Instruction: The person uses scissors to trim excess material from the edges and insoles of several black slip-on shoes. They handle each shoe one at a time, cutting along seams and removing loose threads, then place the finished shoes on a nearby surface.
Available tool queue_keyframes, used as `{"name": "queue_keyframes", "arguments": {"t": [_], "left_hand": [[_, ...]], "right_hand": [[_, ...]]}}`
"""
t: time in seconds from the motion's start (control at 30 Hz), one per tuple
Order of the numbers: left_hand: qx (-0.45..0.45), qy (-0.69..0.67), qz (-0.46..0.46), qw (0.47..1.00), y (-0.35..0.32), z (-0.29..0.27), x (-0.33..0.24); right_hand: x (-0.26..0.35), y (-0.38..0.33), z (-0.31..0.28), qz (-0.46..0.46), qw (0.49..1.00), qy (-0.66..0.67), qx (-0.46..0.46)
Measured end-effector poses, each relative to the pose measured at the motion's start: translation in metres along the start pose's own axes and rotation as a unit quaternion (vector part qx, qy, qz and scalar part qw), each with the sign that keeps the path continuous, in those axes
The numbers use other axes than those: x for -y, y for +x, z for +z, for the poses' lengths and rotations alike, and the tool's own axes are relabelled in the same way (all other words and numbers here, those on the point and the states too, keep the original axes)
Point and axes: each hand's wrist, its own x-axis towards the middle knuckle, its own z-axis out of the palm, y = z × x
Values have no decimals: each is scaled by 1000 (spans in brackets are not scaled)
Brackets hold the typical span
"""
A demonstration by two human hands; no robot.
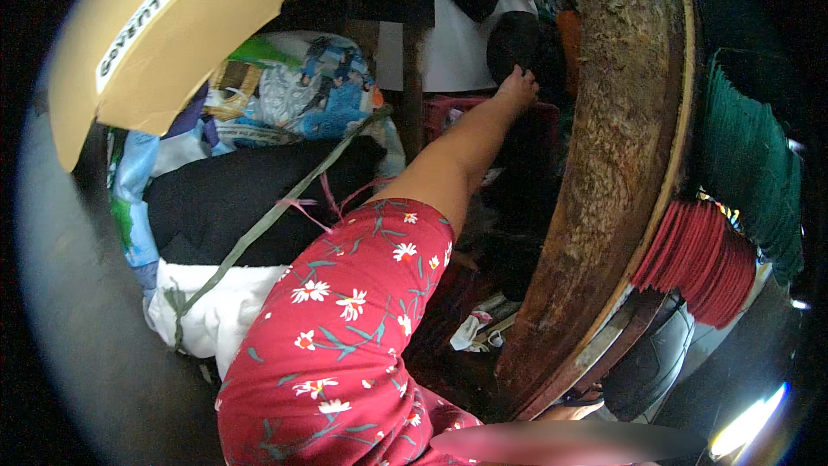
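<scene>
Left hand (521,88) is at the lower edge of a black rounded item (512,45), near a dark-red plastic crate (440,108). Whether the hand grips the item, I cannot tell.

Your left arm (455,155) stretches far, angling right, nearly straight; your left hand (518,90) is dim, its grip unclear.
</scene>
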Motion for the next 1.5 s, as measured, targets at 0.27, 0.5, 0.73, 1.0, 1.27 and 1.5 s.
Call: {"name": "queue_keyframes", "arguments": {"t": [0.27, 0.5, 0.73, 1.0, 1.27, 1.5], "left_hand": [[-148, 274, -6, 950, 62, 136, -68], [60, 4, -79, 995, -9, 83, -70], [35, 39, -66, 996, -69, 57, -49], [173, -166, -161, 957, -72, 19, -76], [-62, -649, -487, 581, -54, 46, -62], [-337, -752, -565, -38, -54, -4, -8]], "right_hand": [[-28, -33, -35, 77, 995, -64, -5], [2, -42, -48, 91, 993, -81, 10], [15, -58, -70, 107, 988, -109, 39], [3, -108, -122, 115, 957, -231, 134], [100, -36, 37, 184, 978, -83, 44], [100, 87, 149, 111, 963, 228, 90]]}}
